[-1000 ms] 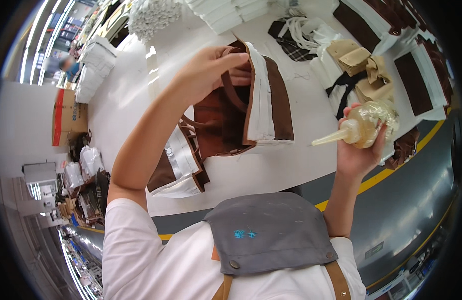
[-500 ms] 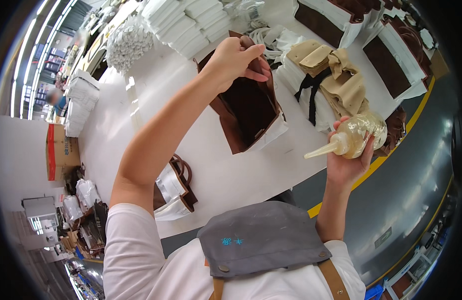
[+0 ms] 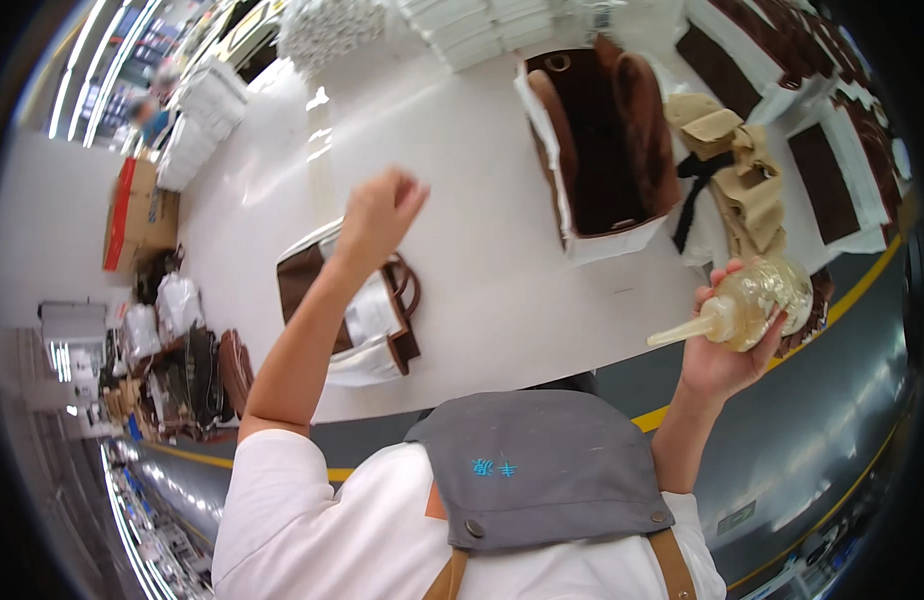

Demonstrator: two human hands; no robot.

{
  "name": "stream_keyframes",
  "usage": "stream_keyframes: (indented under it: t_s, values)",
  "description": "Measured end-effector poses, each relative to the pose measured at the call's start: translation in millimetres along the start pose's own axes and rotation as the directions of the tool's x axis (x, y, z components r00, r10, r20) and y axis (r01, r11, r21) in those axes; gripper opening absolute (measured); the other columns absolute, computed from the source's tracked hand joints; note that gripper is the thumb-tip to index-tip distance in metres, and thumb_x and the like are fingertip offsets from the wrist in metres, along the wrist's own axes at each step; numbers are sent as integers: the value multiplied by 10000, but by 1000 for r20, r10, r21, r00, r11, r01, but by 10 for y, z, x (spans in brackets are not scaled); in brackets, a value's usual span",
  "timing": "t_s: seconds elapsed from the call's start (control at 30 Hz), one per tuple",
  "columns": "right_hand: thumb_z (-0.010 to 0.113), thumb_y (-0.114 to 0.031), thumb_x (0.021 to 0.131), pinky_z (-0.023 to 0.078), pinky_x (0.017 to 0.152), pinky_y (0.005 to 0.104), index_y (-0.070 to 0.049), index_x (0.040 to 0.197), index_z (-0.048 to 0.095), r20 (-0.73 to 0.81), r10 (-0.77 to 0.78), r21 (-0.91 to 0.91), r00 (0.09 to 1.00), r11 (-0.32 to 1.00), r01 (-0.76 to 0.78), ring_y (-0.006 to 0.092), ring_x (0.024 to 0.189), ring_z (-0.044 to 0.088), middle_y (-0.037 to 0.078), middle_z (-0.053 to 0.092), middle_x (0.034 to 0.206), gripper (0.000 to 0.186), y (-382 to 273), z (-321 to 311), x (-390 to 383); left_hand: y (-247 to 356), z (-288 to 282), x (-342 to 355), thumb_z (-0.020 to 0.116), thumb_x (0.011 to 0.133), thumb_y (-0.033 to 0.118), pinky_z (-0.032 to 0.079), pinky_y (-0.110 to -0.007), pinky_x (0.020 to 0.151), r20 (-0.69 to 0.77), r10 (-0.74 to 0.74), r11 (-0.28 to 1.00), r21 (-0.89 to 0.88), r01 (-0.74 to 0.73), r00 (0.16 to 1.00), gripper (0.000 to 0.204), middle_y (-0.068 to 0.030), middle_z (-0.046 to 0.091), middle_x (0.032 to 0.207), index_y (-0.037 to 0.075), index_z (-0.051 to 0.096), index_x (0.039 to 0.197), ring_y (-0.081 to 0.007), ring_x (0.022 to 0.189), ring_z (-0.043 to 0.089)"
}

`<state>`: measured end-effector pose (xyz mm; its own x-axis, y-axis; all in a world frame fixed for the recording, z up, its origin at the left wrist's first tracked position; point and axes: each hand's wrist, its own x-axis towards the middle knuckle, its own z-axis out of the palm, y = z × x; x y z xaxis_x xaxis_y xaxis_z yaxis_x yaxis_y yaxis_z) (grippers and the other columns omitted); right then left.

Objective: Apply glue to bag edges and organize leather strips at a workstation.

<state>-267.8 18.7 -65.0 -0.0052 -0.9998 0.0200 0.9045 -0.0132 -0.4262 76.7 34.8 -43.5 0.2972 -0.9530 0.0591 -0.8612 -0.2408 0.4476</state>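
Note:
My right hand (image 3: 732,345) grips a clear squeeze bottle (image 3: 767,300) of yellowish, glue-like stuff, its long nozzle pointing left. My left hand (image 3: 380,220) is raised over the table, fingers curled in and slightly blurred, with nothing visible in it. Just below that hand lies a brown bag with handles (image 3: 407,290), partly wrapped in white and partly covered by my forearm. A larger brown bag (image 3: 665,180) stands with its mouth open toward me, white wrapping around its outside. Neither hand touches it.
Tan cloth pieces (image 3: 750,195) and a black strip (image 3: 694,205) lie right of the open bag. More wrapped brown bags (image 3: 824,180) stand at the far right. White stacks (image 3: 452,30) line the back. A cardboard box (image 3: 147,215) is at the left, near another person (image 3: 152,120).
My left hand has let go of the large bag and swung left and nearer, over the smaller bag. The view has shifted left. My right hand still grips the bottle.

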Motion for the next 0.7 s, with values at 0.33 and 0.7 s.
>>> stream_keyframes:
  t_s: [0.33,0.7]
  values:
    - [483,-414,787,422,808,424,-65,1251,254,356,283,-57,891,958,-282,349,955,483,215,418,1076,624,656,267,-341,-810,354,-843,589,740,197,397,-365,577,-229,44,997,77,-27,972,291,-133,505,624,-27,468,599,-260,618,499]
    - [433,-383,817,401,834,420,-52,1152,375,349,519,-62,781,844,-533,316,944,505,199,483,1024,474,1421,493,-372,-617,-399,-1135,521,835,215,350,-213,551,-498,-381,863,-494,106,779,208,-7,483,667,11,508,795,-72,597,408]
